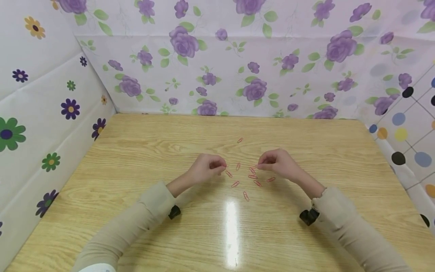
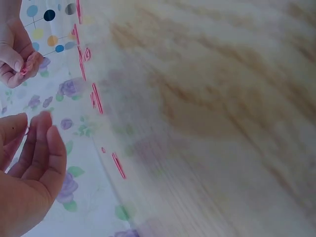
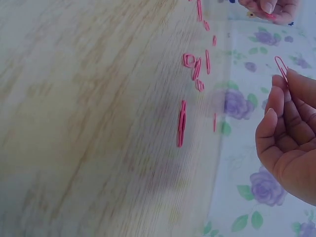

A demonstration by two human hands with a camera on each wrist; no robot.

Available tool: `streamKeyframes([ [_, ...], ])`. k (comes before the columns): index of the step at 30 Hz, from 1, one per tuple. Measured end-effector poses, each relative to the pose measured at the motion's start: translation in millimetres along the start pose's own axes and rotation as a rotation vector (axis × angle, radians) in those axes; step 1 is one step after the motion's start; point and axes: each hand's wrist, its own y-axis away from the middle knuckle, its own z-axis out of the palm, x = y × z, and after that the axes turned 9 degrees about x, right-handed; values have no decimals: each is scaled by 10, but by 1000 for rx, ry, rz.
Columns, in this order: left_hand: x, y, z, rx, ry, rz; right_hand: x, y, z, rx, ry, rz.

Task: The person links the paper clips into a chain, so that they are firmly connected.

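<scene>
Between thumb and forefinger, my right hand (image 1: pixel 278 164) pinches a pink paper clip (image 3: pixel 281 67), whose looped end sticks out past the fingertips in the right wrist view. My left hand (image 1: pixel 207 168) also pinches a pink paper clip (image 3: pixel 270 16), mostly covered by the fingers. Both hands are held just above the table, facing each other. Several more pink paper clips lie scattered between and in front of them, among them one nearest me (image 1: pixel 246 196), one by the left fingertips (image 1: pixel 229 173) and one below the right hand (image 1: pixel 270 180).
A wood-grain table (image 1: pixel 163 139) spreads under both arms. One lone paper clip (image 1: pixel 240 140) lies farther back. Flower-patterned cloth (image 1: pixel 224 68) hangs behind the table, with patterned sheets on both sides. Light glares off the tabletop near the front.
</scene>
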Motion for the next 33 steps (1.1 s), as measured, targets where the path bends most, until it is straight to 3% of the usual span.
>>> streamKeyframes([
  [8, -31, 15, 35, 56, -1, 72, -45, 24, 27, 15, -2, 10],
  [15, 12, 28, 68, 94, 25, 16, -80, 30, 82, -10, -43, 15],
  [19, 12, 24, 79, 104, 1, 28, -93, 20, 128, -26, -73, 31],
  [27, 62, 7, 101, 123, -226, 203, -127, -7, 196, -66, -136, 14],
  [33, 93, -13, 141, 149, -279, 294, -170, -28, 222, -75, -189, 20],
])
